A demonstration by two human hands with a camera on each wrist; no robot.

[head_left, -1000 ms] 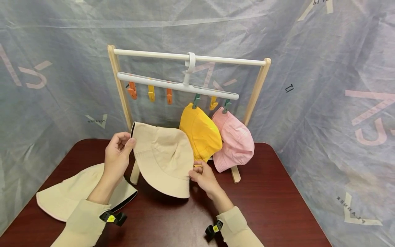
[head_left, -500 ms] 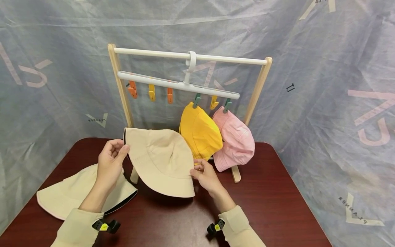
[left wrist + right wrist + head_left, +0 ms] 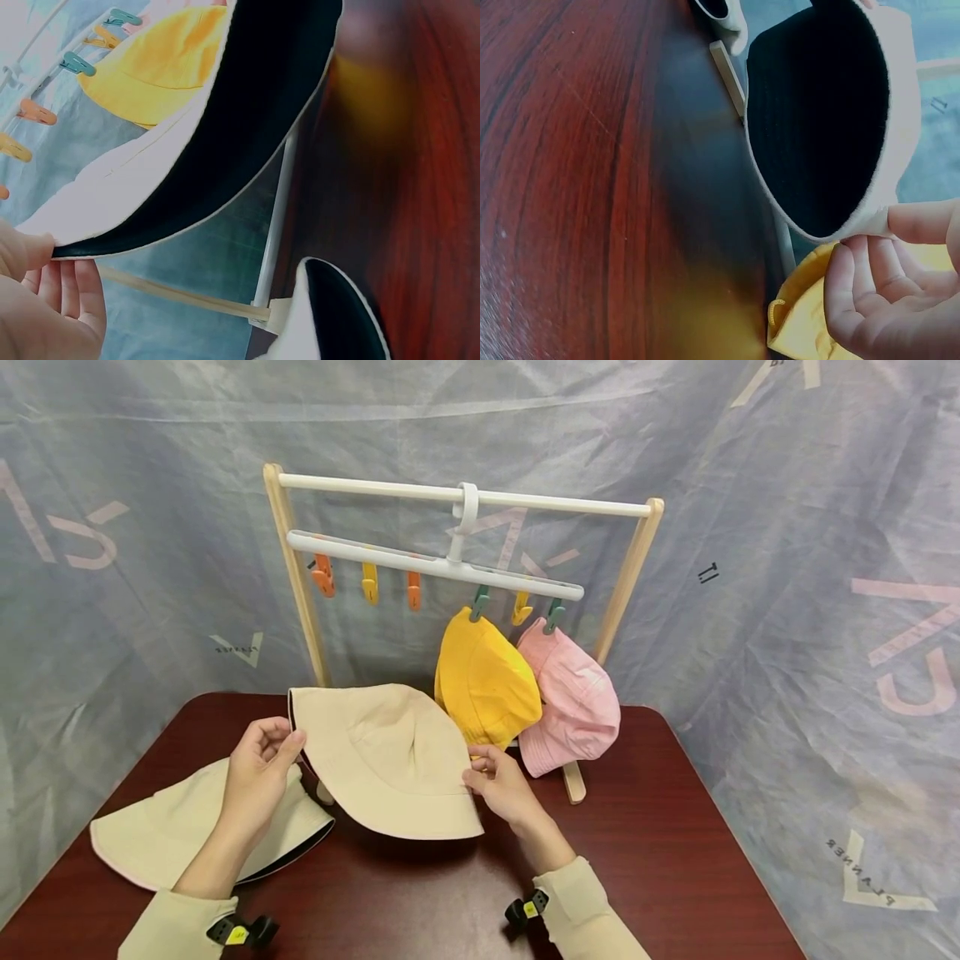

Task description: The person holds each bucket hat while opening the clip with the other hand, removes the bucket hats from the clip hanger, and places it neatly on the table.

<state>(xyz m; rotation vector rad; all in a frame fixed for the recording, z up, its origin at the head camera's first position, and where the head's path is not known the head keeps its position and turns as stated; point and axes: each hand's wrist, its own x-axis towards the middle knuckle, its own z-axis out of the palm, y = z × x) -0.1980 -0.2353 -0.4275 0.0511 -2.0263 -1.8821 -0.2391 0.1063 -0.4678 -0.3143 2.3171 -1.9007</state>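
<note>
A cream bucket hat (image 3: 397,752) with a dark lining is held up over the table between both hands. My left hand (image 3: 258,768) pinches its brim at the left edge, thumb outside and fingers behind, as the left wrist view shows at the hat's rim (image 3: 135,195). On the opposite side my right hand (image 3: 506,785) pinches the brim between thumb and fingers. The black inside (image 3: 817,127) faces the right wrist camera. Another cream bucket hat (image 3: 172,814) lies on the table at left, partly behind my left forearm.
A wooden rack (image 3: 630,577) bears a white hanger (image 3: 375,556) with several clips. Green clips hold a yellow hat (image 3: 483,681) and a pink hat (image 3: 566,702). Orange (image 3: 414,592) and yellow clips (image 3: 370,583) hang at left without hats. Grey cloth surrounds the dark red table (image 3: 637,860).
My left hand has moved down and to the left, pulling its side of the cream hat lower and wider. My right hand has barely moved. The hanging hats stay put.
</note>
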